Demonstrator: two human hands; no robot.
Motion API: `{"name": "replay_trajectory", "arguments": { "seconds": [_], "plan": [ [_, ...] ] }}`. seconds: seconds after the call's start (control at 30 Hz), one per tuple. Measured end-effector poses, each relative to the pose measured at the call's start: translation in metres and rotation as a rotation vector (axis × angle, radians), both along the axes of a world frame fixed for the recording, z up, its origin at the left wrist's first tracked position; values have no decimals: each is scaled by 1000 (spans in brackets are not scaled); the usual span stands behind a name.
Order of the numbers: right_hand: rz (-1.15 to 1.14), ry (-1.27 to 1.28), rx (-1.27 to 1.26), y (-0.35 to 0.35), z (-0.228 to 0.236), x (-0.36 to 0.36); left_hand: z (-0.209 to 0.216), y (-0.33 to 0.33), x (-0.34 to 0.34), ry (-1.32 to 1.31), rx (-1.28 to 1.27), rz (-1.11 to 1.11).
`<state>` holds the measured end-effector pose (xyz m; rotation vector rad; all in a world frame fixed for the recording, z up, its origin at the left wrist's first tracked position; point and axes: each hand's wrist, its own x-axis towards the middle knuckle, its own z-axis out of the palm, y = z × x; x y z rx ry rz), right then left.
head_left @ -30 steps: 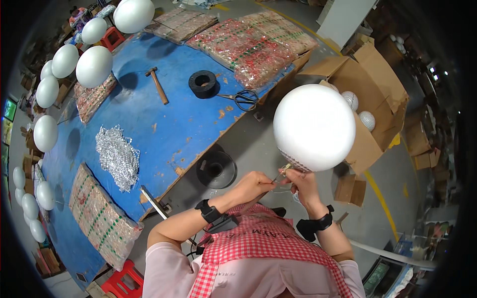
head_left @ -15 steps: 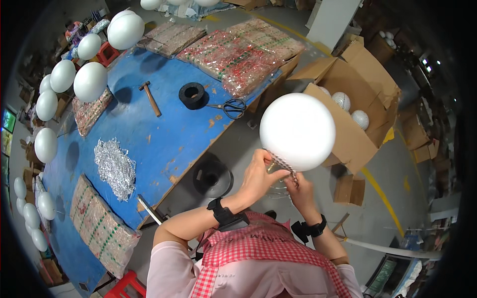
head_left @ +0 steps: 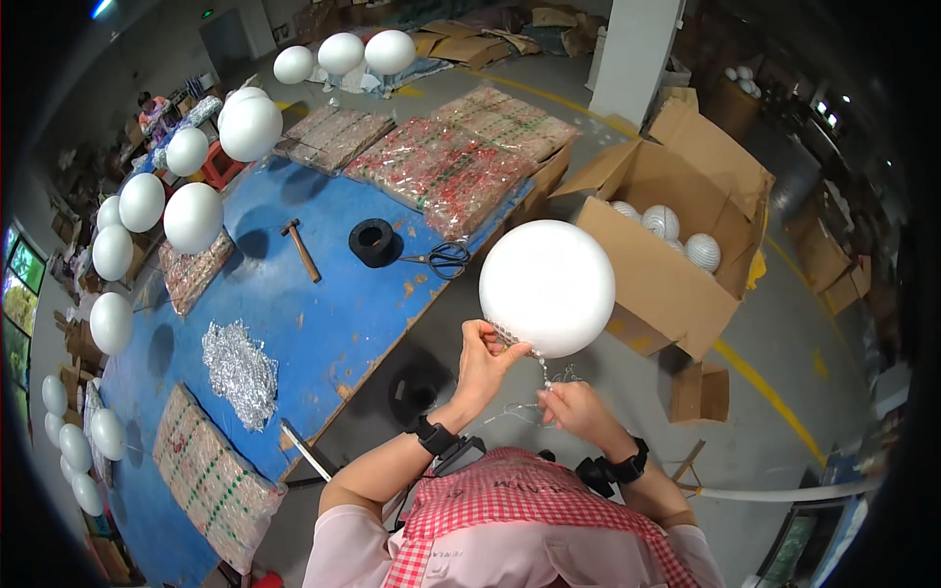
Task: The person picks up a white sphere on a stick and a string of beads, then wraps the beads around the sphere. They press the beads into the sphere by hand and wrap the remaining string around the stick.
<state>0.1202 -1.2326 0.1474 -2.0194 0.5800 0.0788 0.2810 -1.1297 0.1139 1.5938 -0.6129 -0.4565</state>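
White ball (head_left: 547,284) hangs in front of the person, off the near edge of the table; it's round, equally broad every way. Its bead strand (head_left: 545,373) runs along the lower left underside, then drops, pointing down and slightly right. On the left hand (head_left: 478,367), thumb and forefinger sit apart against the ball's lower edge along the beads; I can't tell whether that grip is clamped. The right hand (head_left: 580,410), below, has its grip pinched on the strand, and loose thin loops trail near it. Left of the ball, the blue table (head_left: 323,318) carries scissors (head_left: 449,260), blades toward a black roll (head_left: 376,257), plus a hammer (head_left: 303,253). To the right, an open carton (head_left: 657,294) holds patterned balls (head_left: 701,252).
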Motion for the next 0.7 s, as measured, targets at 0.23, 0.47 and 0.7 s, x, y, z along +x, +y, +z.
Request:
{"name": "replay_trajectory", "arguments": {
  "seconds": [0.23,0.47,0.7],
  "plan": [
    [37,-257,-264,10,10,-4,-3,3,8,22,7,15],
    [37,-360,-202,17,14,0,-15,3,11,56,-50,-1],
    [-313,-452,-102,22,5,8,-15,7,18,160,-79,-79]
  ]
}}
